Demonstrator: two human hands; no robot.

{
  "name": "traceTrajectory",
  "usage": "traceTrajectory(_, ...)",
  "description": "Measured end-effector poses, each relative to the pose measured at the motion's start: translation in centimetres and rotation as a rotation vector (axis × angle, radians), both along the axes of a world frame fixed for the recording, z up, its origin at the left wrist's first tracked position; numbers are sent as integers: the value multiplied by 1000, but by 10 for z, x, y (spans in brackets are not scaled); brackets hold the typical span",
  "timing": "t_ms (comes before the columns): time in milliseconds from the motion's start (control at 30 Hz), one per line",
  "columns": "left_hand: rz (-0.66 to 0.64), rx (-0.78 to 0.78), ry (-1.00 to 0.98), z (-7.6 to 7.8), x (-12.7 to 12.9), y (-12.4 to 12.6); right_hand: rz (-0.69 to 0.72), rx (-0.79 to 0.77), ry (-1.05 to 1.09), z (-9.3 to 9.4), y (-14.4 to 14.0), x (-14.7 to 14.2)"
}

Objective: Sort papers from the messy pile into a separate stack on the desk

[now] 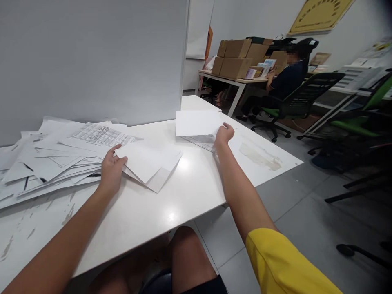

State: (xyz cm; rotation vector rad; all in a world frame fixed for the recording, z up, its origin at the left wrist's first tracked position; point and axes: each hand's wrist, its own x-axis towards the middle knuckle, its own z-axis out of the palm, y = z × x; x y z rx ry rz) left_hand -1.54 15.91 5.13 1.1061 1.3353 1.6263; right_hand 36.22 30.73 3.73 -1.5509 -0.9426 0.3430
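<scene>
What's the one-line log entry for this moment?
left hand: on folded sheet | right hand: holding blank sheet above small stack | loose pile left

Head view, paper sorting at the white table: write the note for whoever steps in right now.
Left hand: grips the folded white sheets by their left edge, beside the loose pile of printed papers.
Right hand: stretched out, fingers on the blank sheet that tops the small stack at the table's far side.
Done: a few sheets lie in the small stack.
Left: the loose pile is large and unsorted.
Another person sits at a far desk, uninvolved.
</scene>
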Motion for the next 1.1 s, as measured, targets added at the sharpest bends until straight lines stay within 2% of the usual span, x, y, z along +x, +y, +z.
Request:
traceTrajectory(133,20,-31,-107,5,3,-2,-259,30,-57,9,-18,7)
traceTrajectory(200,1,-31,-136,6,4,-3,-254,64,-132,15,-23,0)
traceTrajectory(233,-17,-24,-139,7,4,-5,-181,81,-160,18,-25,-6)
traceTrajectory(333,-106,3,-101,11,5,-8,221,86,-193,19,-30,-40)
traceTrajectory(433,-208,58,-8,18,6,-14,763,-26,-77,12,-39,-80)
traceTrajectory(500,-188,181,91,24,7,-20,1098,-97,77,8,-48,-100)
traceTrajectory(533,-141,274,151,27,9,-23,1204,-106,156,7,-52,-107)
traceTrajectory(567,-80,371,214,30,10,-27,1252,-93,219,8,-56,-111)
traceTrajectory(667,80,617,374,36,15,-37,1244,9,351,16,-64,-113)
traceTrajectory(733,108,736,440,36,16,-41,1203,83,396,22,-65,-109)
traceTrajectory(800,89,851,511,34,16,-41,1178,154,441,25,-65,-105)
traceTrajectory(867,12,919,615,30,14,-40,1186,189,490,24,-63,-101)
traceTrajectory(967,-141,983,782,20,11,-37,1254,126,492,21,-61,-99)
traceTrajectory(1033,-149,1025,825,13,11,-35,1294,67,461,18,-60,-100)
traceTrajectory(1100,-98,1030,830,8,13,-35,1310,48,448,17,-61,-103)
